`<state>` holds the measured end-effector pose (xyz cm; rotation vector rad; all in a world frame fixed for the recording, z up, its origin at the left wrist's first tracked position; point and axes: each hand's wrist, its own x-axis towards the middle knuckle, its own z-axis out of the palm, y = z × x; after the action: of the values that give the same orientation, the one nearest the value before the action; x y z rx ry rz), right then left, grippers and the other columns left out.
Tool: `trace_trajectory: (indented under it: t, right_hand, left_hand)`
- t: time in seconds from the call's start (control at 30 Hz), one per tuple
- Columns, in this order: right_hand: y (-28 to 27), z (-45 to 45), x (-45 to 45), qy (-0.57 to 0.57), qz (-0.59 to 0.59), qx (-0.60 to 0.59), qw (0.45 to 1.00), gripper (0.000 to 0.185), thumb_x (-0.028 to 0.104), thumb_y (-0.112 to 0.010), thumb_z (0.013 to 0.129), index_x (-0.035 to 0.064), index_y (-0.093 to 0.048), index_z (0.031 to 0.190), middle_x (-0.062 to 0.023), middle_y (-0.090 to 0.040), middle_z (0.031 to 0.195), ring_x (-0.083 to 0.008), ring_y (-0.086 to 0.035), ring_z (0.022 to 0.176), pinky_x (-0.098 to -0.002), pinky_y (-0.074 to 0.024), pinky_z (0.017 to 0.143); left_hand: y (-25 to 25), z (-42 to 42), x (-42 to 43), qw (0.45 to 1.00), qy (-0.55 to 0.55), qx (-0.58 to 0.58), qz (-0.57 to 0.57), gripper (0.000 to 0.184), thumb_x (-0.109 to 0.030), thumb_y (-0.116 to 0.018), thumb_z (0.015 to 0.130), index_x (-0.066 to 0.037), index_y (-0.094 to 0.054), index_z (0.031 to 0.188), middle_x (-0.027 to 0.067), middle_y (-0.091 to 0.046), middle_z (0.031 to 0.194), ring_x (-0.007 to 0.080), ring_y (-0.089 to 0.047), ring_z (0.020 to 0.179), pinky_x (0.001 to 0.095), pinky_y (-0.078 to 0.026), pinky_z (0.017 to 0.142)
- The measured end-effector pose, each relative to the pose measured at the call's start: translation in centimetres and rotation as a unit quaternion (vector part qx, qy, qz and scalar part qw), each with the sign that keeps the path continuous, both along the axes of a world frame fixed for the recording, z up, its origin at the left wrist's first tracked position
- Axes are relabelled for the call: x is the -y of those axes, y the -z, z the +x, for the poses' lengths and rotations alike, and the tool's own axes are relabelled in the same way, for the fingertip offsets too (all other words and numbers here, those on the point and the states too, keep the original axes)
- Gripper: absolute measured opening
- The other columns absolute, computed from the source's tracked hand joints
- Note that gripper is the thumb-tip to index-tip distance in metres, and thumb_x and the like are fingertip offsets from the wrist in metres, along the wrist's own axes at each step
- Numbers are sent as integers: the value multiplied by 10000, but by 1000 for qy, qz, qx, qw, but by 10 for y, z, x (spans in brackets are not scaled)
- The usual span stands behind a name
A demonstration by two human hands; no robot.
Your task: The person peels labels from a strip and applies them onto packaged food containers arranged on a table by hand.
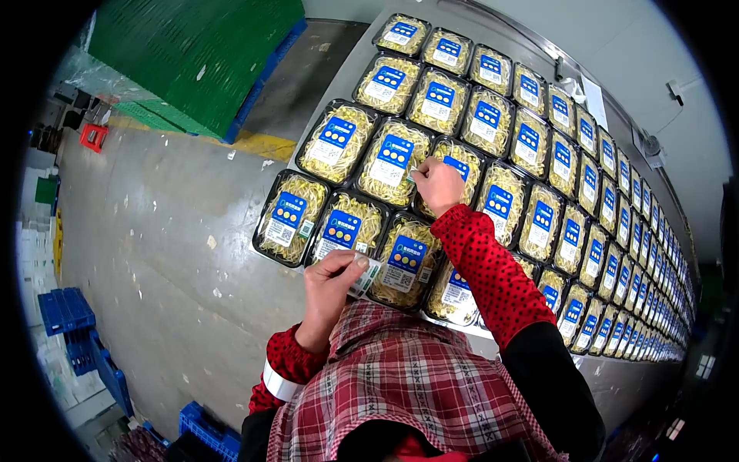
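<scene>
Rows of black trays of bean sprouts, film-wrapped and with blue-and-white labels, lie on a metal table. My left hand is closed, thumb against fingers, on a strip of small stickers above the front edge of a sprout tray. Farther forward, my right hand is closed in a pinch over the right side of another sprout tray. A small green-and-white sticker shows at its fingertips. Small green-and-white stickers are also on the front-left tray and the tray beside it.
More sprout trays run in rows to the right along the table. Green crates stand on a blue pallet at the back left. A red stool and blue crates are on the floor at left.
</scene>
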<state>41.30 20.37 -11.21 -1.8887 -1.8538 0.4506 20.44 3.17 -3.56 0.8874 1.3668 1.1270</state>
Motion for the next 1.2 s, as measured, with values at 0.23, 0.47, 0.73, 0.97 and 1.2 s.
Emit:
trace_trajectory:
  t: [0.23,0.47,0.73,0.97,1.2]
  right_hand:
    - [-81,-28,40,-359,-82,-267,891,182,164,-657,815,19,-670,924,-154,-669,832,-315,-652,710,-375,-526,652]
    - [-101,-48,44,-491,-151,-226,828,160,121,-635,781,10,-667,891,-160,-660,822,-321,-650,779,-390,-505,686]
    - [-45,-67,-10,-184,-169,-388,887,120,91,-666,815,-18,-696,856,-16,-663,751,-77,-553,652,-251,-451,591]
    - [9,-101,-50,-9,-130,-305,943,213,203,-707,719,4,-729,792,-156,-681,685,-227,-638,581,-326,-488,571]
    - [-3,-115,-51,-65,25,63,996,297,308,-752,687,41,-628,724,-182,-647,687,-365,-636,628,-458,-497,560]
  left_hand:
    - [-1,-5,-13,998,-59,-25,27,101,-52,-752,797,24,-694,767,16,-637,772,67,-537,709,229,-416,627]
    - [-9,-6,-19,996,-43,-70,35,190,-92,-801,769,9,-660,691,-23,-591,667,37,-476,606,213,-380,541]
    - [1,-34,-30,996,-68,-30,-51,143,-112,-772,803,12,-703,798,-12,-605,646,45,-523,590,209,-407,523]
    - [7,-47,-36,996,-73,6,-54,150,-122,-772,811,-2,-687,783,-25,-621,656,32,-496,564,198,-385,515]
    - [2,-60,-60,994,-90,-53,22,106,-63,-749,805,24,-709,851,60,-659,877,95,-572,792,248,-447,703]
